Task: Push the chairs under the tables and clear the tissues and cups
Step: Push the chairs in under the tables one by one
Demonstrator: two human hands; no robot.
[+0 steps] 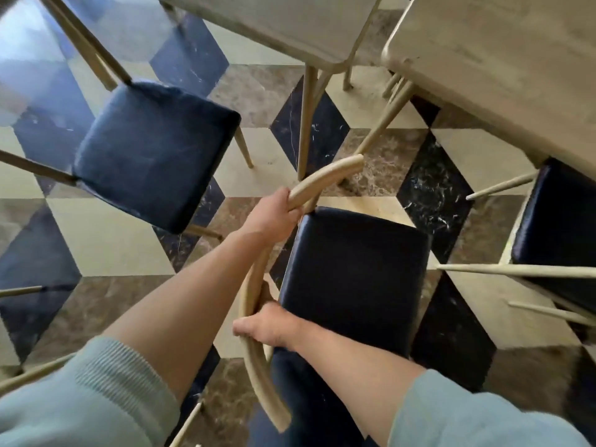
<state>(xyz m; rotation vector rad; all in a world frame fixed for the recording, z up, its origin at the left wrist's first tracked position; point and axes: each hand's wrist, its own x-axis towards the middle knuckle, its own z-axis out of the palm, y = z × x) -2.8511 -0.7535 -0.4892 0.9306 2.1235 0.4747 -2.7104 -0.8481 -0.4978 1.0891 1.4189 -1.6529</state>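
A chair with a black padded seat (354,279) and a curved tan backrest rail (325,180) stands below me, out from the tables. My left hand (269,217) grips the upper part of that rail. My right hand (269,327) grips the rail lower down, near its other end. A light stone-look table (503,69) reaches in from the upper right, and a second table (290,24) lies at the top centre. No tissues or cups show in this view.
Another black-seated chair (154,153) stands out in the open at the left. A third chair (561,233) sits partly under the right table. Tan table legs (304,124) rise just beyond the held chair. The floor has a cube-pattern tile.
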